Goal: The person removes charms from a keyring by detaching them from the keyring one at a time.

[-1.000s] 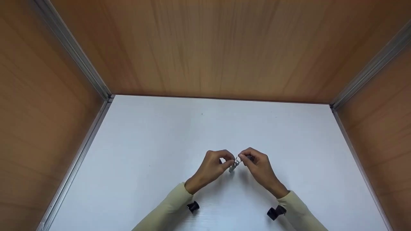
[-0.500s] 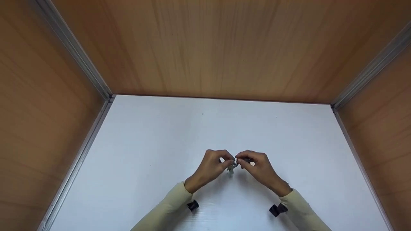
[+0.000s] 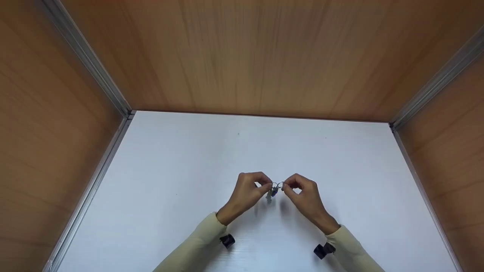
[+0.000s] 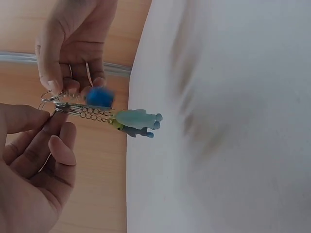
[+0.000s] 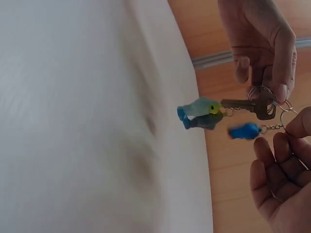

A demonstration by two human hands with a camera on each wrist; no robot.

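Observation:
Both hands are raised over the white table (image 3: 170,181) with a bunch of keyrings (image 3: 275,189) between them. My left hand (image 3: 264,186) pinches the main metal ring (image 4: 60,108), which carries a brass key (image 5: 245,104) and a short chain with a pale blue-green figure charm (image 4: 138,119). My right hand (image 3: 286,186) pinches a smaller ring (image 5: 285,108) whose chain carries a blue charm (image 5: 244,131). The blue charm is blurred in both wrist views. The two rings touch or overlap; I cannot tell whether they are linked.
Wooden walls (image 3: 245,56) with metal corner rails (image 3: 89,64) enclose the table on the left, back and right. A black wrist camera mount sits under each cream sleeve (image 3: 196,245).
The hands have drawn slightly apart and lifted a little. The blue charm now hangs in view between them, where before only the grey key showed.

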